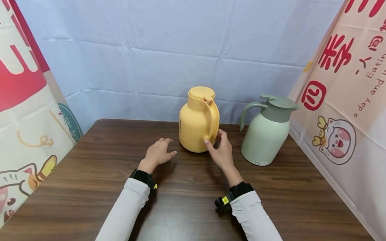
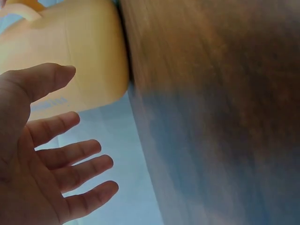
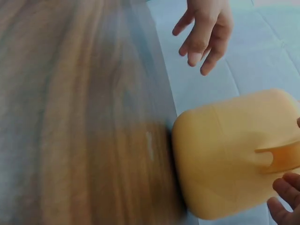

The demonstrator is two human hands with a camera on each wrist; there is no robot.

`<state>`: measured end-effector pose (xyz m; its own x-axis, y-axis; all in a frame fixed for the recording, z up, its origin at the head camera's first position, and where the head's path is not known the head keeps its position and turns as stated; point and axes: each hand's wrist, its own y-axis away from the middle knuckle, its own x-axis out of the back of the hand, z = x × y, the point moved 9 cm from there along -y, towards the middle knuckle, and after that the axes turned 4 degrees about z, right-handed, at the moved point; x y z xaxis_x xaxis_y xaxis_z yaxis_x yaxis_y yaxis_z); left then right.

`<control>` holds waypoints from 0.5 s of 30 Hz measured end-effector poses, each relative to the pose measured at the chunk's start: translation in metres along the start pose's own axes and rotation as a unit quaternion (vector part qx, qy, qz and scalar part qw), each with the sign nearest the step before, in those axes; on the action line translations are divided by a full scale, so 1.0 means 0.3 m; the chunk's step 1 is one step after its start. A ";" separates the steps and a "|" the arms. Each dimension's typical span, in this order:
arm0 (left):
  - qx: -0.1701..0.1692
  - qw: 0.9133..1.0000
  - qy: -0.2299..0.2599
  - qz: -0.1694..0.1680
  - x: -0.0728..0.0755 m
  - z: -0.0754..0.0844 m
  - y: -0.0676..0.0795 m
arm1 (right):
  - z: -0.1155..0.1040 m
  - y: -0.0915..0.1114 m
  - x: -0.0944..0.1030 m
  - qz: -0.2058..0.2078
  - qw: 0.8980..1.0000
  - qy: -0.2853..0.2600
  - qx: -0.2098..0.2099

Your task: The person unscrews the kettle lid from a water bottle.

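A yellow thermos jug (image 1: 194,124) stands upright on the wooden table, its handle (image 1: 214,122) turned toward the right front. My right hand (image 1: 222,150) is at the lower end of that handle, thumb on one side and fingers on the other. In the right wrist view the fingers (image 3: 287,190) lie beside the handle and are not wrapped round it; whether they touch it I cannot tell. Left of the jug, my left hand (image 1: 158,152) hovers over the table, apart from the jug. Its fingers (image 2: 77,171) are spread and hold nothing in the left wrist view.
To the right stands a pale green thermos jug (image 1: 265,134) with a darker green lid and handle, its spout facing right. Blue-grey cloth (image 1: 144,73) hangs behind the brown table (image 1: 105,160). Printed cloths (image 1: 337,100) hang at both sides.
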<state>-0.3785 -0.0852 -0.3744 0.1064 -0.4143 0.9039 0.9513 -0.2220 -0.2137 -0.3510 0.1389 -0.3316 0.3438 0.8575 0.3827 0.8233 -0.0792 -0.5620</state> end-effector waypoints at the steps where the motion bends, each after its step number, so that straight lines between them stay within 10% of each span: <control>1: 0.004 1.000 0.007 -0.001 -0.003 -0.003 -0.006 | -0.003 -0.008 0.001 0.005 1.000 -0.008 0.001; 15: 0.026 0.999 0.037 0.001 -0.043 -0.038 -0.067 | -0.008 -0.098 0.001 0.033 0.989 -0.137 -0.034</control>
<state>-0.4023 -0.0855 -0.3861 0.0894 -0.4788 0.8734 0.9652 -0.1748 -0.1946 -0.3739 0.1401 -0.3132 0.2703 0.9541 0.1289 0.8350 -0.1657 -0.5247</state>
